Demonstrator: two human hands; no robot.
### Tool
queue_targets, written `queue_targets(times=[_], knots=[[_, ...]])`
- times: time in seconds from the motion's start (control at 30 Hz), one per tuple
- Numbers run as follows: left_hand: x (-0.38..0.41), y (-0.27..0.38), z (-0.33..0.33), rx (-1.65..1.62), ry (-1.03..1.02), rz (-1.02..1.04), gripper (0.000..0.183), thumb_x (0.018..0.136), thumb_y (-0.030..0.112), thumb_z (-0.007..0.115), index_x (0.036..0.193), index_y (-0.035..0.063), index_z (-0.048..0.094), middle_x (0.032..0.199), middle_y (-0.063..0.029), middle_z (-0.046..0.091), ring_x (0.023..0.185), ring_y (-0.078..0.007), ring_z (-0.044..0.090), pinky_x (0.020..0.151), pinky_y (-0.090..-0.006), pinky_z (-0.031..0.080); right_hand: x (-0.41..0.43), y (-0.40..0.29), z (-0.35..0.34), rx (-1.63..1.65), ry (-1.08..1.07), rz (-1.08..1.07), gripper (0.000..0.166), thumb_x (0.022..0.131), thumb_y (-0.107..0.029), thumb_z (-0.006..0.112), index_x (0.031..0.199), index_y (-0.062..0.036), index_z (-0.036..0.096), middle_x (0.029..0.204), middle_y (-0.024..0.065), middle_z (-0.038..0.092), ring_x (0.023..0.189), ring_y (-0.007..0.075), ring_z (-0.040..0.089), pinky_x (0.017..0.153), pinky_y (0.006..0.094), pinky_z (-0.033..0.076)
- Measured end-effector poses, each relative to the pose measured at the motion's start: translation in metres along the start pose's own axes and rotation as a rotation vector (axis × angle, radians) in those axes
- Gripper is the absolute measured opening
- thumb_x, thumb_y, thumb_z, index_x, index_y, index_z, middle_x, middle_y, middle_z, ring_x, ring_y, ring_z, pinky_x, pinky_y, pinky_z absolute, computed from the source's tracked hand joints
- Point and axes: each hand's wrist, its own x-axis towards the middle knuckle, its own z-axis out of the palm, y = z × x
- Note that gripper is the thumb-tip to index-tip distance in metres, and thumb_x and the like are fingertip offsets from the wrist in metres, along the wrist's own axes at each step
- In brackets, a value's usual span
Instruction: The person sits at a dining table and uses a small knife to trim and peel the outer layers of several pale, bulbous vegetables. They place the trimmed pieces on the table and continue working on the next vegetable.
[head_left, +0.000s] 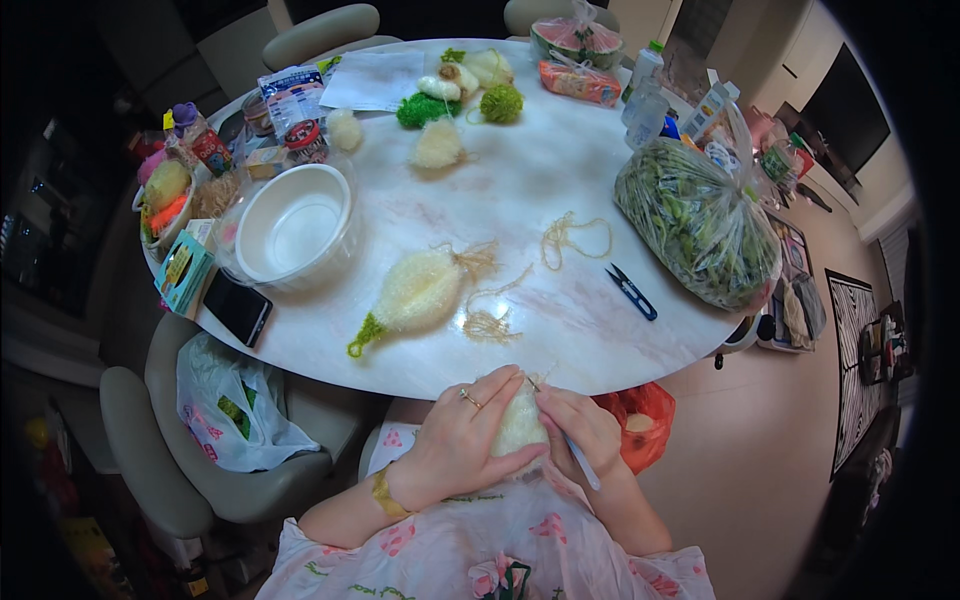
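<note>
My left hand (461, 424) holds a fluffy cream crocheted piece (521, 420) just off the table's near edge. A crochet hook (581, 459) with a pale handle is in my right hand (581, 427), its metal tip at the top of the piece. On the marble table (420, 375) lies a cream crocheted piece (420, 289) with a green loop at one end and loose strands at the other. Cut yarn ends (491, 328) lie beside it. Farther right are a loose length of yarn (555, 240) and dark thread snips (631, 291).
A white bowl (294, 225) and a phone (237, 307) are at the left. Yarn balls (501, 103) and a paper sheet (373, 79) lie at the back. A bag of leafy greens (697, 217) stands right; a red bag (652, 427) hangs below the edge.
</note>
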Motion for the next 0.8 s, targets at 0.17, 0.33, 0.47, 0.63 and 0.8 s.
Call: queue_targets(times=[0.17, 0.33, 0.47, 0.63, 0.8], knots=[[0.000, -0.006, 0.008, -0.225, -0.018, -0.122, 0.057, 0.080, 0.003, 0.069, 0.132, -0.0062, 0.048, 0.134, -0.0215, 0.052, 0.121, -0.0367, 0.055, 0.102, -0.0390, 0.046, 0.003, 0.006, 0.000, 0.099, -0.018, 0.006, 0.016, 0.090, 0.002, 0.064, 0.106, 0.0045, 0.064, 0.104, 0.0220, 0.070, 0.090, 0.0290, 0.072, 0.074, 0.0321, 0.059], [0.000, -0.010, 0.007, -0.261, -0.023, -0.083, 0.054, 0.079, -0.005, 0.061, 0.131, -0.0041, 0.050, 0.135, -0.0205, 0.052, 0.124, -0.0362, 0.054, 0.102, -0.0388, 0.046, -0.004, 0.011, 0.005, 0.415, 0.070, 0.130, 0.018, 0.101, -0.011, 0.053, 0.108, 0.0055, 0.057, 0.109, 0.0269, 0.068, 0.102, 0.0312, 0.070, 0.085, 0.0356, 0.058], [0.002, -0.012, 0.007, -0.322, -0.057, -0.086, 0.054, 0.078, -0.006, 0.059, 0.131, -0.0027, 0.050, 0.136, -0.0196, 0.052, 0.125, -0.0352, 0.053, 0.103, -0.0386, 0.045, -0.012, 0.012, 0.011, 0.632, 0.196, 0.242, 0.021, 0.103, -0.017, 0.051, 0.108, 0.0036, 0.052, 0.110, 0.0276, 0.068, 0.100, 0.0304, 0.071, 0.084, 0.0361, 0.057], [0.003, -0.015, 0.007, -0.383, -0.076, -0.040, 0.055, 0.078, -0.007, 0.055, 0.133, -0.0009, 0.049, 0.137, -0.0175, 0.051, 0.126, -0.0338, 0.052, 0.105, -0.0389, 0.043, -0.015, 0.012, 0.008, 0.776, 0.246, 0.417, 0.026, 0.105, -0.024, 0.045, 0.107, 0.0019, 0.045, 0.101, 0.0252, 0.069, 0.092, 0.0303, 0.072, 0.084, 0.0364, 0.057], [0.002, -0.016, 0.007, -0.435, -0.098, -0.027, 0.056, 0.078, -0.006, 0.056, 0.134, 0.0003, 0.049, 0.138, -0.0167, 0.051, 0.127, -0.0328, 0.051, 0.106, -0.0385, 0.041, -0.010, 0.017, 0.002, 1.269, 0.306, 0.733, 0.026, 0.105, -0.026, 0.046, 0.104, -0.0009, 0.046, 0.094, 0.0200, 0.068, 0.089, 0.0313, 0.072, 0.082, 0.0373, 0.058]])
